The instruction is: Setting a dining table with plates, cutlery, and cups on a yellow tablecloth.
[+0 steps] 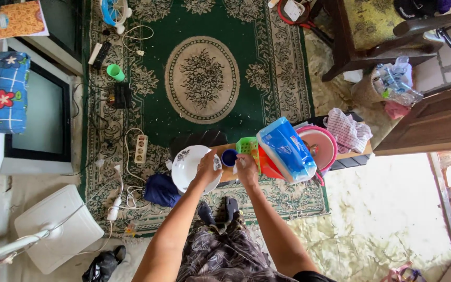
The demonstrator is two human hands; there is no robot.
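Left hand [208,168], seen from above just below the middle of the frame, rests with fingers curled over the rim of a white bowl with a dark floral print [188,166], apparently gripping its right edge. Right hand [246,168], just beside it, is closed around something small and pale; what it is cannot be told. Between the two hands sits a small blue cup [229,157], touching or nearly touching both.

All of this stands on a low wooden table [352,154] crowded with things. Just right of the cup is a green plastic basket [248,146], then an orange container [269,168] partly hidden under a blue and white plastic packet [287,149] that lies tilted across it. Further right are a pink round basin [320,146] and a checked cloth [346,130].

As a judgement, the work looks to be in mid-course: the bowl and cup are in hand while the basket, packet and basin lie untouched, stacked loosely rather than put in order.

Under the table lies a green patterned rug [202,78]. A white power strip [141,149] lies on it to the left, and a green cup [115,71] towards the upper left.
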